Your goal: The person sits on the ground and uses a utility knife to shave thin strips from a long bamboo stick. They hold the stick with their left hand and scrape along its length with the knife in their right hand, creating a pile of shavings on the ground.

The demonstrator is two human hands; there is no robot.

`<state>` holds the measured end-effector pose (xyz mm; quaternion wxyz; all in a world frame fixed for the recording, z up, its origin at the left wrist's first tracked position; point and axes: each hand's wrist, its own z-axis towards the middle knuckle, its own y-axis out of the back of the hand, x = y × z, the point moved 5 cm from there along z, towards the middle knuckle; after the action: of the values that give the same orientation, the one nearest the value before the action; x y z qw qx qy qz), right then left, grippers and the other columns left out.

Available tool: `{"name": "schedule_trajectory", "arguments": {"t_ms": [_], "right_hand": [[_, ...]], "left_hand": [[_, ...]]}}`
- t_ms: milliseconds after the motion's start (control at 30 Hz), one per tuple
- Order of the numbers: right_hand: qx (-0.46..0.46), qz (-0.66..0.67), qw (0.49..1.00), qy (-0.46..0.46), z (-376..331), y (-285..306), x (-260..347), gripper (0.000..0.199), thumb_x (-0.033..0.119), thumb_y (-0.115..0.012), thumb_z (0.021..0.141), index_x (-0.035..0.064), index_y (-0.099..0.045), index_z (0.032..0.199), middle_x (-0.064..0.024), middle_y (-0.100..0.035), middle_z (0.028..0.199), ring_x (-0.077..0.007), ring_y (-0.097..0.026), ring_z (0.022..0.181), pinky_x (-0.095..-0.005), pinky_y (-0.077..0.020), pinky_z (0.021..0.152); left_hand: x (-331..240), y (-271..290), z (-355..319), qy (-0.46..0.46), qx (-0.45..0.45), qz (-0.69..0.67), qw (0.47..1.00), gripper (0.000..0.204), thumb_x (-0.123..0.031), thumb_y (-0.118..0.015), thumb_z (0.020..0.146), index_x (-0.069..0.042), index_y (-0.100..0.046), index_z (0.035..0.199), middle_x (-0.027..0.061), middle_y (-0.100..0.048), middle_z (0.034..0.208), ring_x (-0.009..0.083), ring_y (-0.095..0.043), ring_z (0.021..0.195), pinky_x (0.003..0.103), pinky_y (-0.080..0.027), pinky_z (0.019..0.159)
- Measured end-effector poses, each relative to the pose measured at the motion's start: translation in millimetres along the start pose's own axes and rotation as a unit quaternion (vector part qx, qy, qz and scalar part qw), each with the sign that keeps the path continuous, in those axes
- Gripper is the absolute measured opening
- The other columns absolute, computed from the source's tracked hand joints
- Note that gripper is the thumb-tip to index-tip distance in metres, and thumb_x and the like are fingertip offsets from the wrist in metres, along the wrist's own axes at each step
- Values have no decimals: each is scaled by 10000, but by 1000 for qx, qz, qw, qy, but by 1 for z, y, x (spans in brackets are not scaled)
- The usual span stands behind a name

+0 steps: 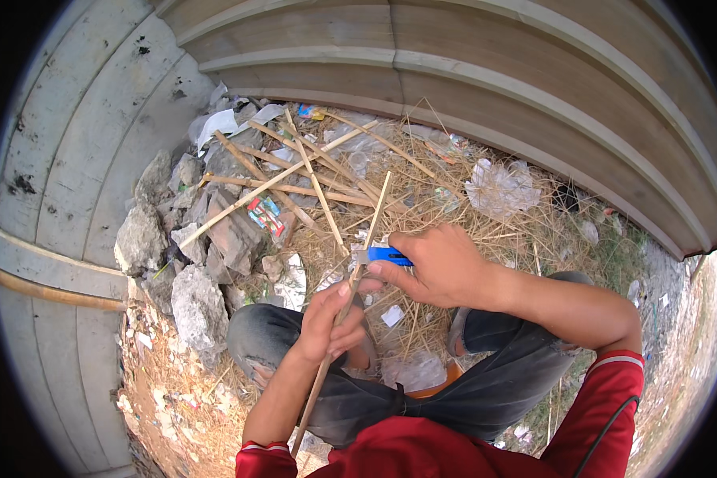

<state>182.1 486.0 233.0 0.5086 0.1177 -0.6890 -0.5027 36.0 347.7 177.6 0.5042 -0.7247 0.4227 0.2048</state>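
Observation:
A long thin strip of split bamboo or wood [380,205] runs up from my lap and out past my knees. My left hand [332,322] is closed around its lower middle. Just above that grip, the blade end of a blue utility knife [390,256] meets the strip. My right hand [442,267] is closed on the knife's handle, with the thumb stretched along toward the strip. Beyond the blade the strip is paler than below it. Several more sticks [319,193] lie crossed on the ground ahead of my hands.
Rough stones [201,307] are heaped at the left beside a grey panel wall [80,143]. A ribbed metal sheet [470,52] closes off the far side. Dry straw [486,231], a crumpled clear plastic bag [502,187] and a red-and-blue wrapper [265,215] litter the ground. My bent knees flank my hands.

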Motion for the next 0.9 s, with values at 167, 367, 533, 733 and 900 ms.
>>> {"name": "schedule_trajectory", "arguments": {"t_ms": [167,367,533,733,900], "right_hand": [[-48,-48,998,-18,7,5,-13,589,533,-547,1014,-9,-703,843,-253,-672,677,-448,-698,691,-522,-555,627],[-193,-23,969,-155,26,86,-102,693,555,-441,1069,-30,-669,776,-219,-611,619,-428,-642,630,-504,-496,616],[-110,20,992,-51,1,47,-32,616,529,-517,1043,5,-673,759,-210,-621,592,-439,-646,601,-522,-507,612],[28,-15,999,8,-5,-11,5,599,559,-568,1001,3,-714,832,-257,-651,632,-458,-685,655,-511,-561,651],[-104,-47,988,-106,30,31,-53,637,558,-522,1026,-13,-726,832,-256,-664,666,-458,-691,689,-517,-556,649]], "left_hand": [[1,1,2,6,-6,3,1000,491,-350,-417,1117,44,-551,1377,-55,-316,508,45,-240,359,217,-253,351],[13,-1,-18,-31,60,104,992,467,-305,-413,1122,51,-539,1396,-53,-324,508,39,-242,370,212,-258,376],[3,7,0,-88,-20,109,990,439,-276,-416,1129,59,-546,1379,-63,-328,520,36,-259,386,219,-249,391],[5,1,3,-112,-66,148,980,408,-264,-471,1112,45,-562,1362,-56,-352,534,36,-266,400,218,-263,398],[10,7,1,-86,-89,197,973,403,-244,-462,1115,49,-562,1374,-66,-348,536,30,-266,400,223,-252,404]]}}
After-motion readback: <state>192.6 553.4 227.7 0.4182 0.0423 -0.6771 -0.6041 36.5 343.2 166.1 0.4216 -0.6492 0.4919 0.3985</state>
